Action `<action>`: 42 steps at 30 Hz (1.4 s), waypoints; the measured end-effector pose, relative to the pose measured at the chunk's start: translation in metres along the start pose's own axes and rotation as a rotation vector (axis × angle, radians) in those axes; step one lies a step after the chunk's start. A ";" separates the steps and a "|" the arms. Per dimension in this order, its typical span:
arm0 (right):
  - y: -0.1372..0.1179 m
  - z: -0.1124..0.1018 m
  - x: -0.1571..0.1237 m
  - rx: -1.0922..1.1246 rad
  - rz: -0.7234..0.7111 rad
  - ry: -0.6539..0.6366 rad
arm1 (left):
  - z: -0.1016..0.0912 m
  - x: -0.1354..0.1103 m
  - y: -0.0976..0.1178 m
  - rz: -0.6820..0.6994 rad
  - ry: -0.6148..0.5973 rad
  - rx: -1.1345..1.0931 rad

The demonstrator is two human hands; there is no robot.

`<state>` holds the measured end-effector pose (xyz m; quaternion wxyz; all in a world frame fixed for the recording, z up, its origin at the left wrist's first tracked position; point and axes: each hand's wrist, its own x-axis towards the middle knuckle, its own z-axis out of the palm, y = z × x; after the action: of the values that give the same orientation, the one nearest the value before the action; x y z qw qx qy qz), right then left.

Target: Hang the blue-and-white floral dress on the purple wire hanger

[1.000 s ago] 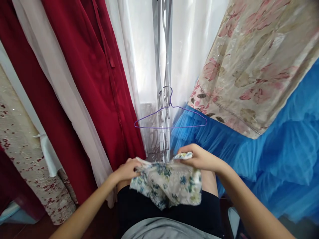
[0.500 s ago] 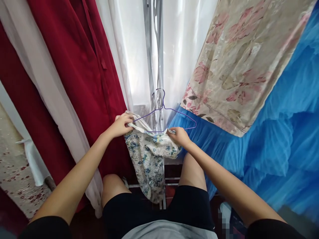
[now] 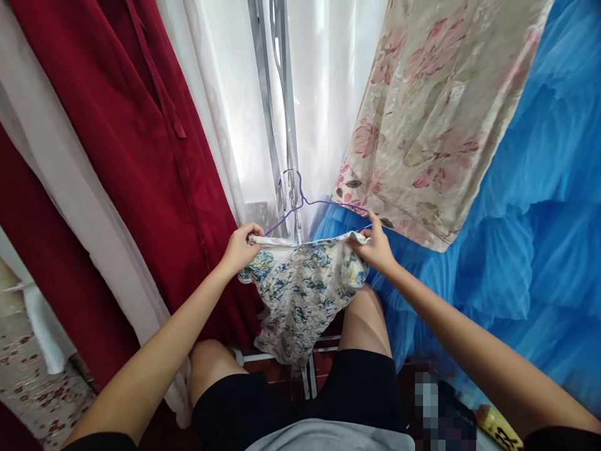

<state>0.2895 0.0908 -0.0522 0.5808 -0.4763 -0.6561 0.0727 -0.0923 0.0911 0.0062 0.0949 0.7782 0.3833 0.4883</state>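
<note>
A white garment with a blue and yellow floral print [image 3: 305,282] hangs between my hands; its exact kind I cannot make out. My left hand [image 3: 243,249] pinches the upper left edge of its neckline. At the opposite edge my right hand [image 3: 375,244] grips the cloth, index finger stretched up along the hanger's right end. The purple wire hanger [image 3: 303,199] has its lower part inside the garment's opening. Its hook is up by the metal rack post [image 3: 287,113]; whether it rests on anything I cannot tell. The garment's lower part dangles over my knees.
Long dark red dresses [image 3: 145,156] and a pale pink cloth [image 3: 94,207] hang on the left. A white curtain [image 3: 323,81] is behind the post. To the right hang a beige floral garment [image 3: 422,125] and blue ruffled tulle [image 3: 498,282]. A yellow item [image 3: 498,427] lies low right.
My right hand has moved right and up to the hanger's end, stretching the neckline wide and flat. My left hand has shifted slightly right and down. The garment now spreads out more.
</note>
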 end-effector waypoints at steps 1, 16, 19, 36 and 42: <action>0.003 -0.001 0.010 -0.048 0.004 0.018 | 0.001 -0.001 0.002 0.012 -0.013 0.016; 0.022 0.007 0.046 -0.139 0.097 0.028 | -0.002 -0.013 -0.001 -0.043 0.029 0.063; 0.026 0.011 0.056 -0.119 0.125 -0.058 | -0.005 -0.012 -0.001 -0.055 0.017 0.085; -0.024 -0.069 0.026 0.165 0.106 -0.505 | -0.022 -0.008 -0.021 -0.192 -0.028 0.092; -0.052 -0.056 0.031 0.562 0.387 -0.662 | -0.029 -0.022 -0.054 -0.411 0.034 -0.387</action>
<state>0.3121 0.0591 0.0207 0.4226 -0.3653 -0.6599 0.5025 -0.1484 0.1071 -0.0228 0.3325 0.6433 0.4344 0.5357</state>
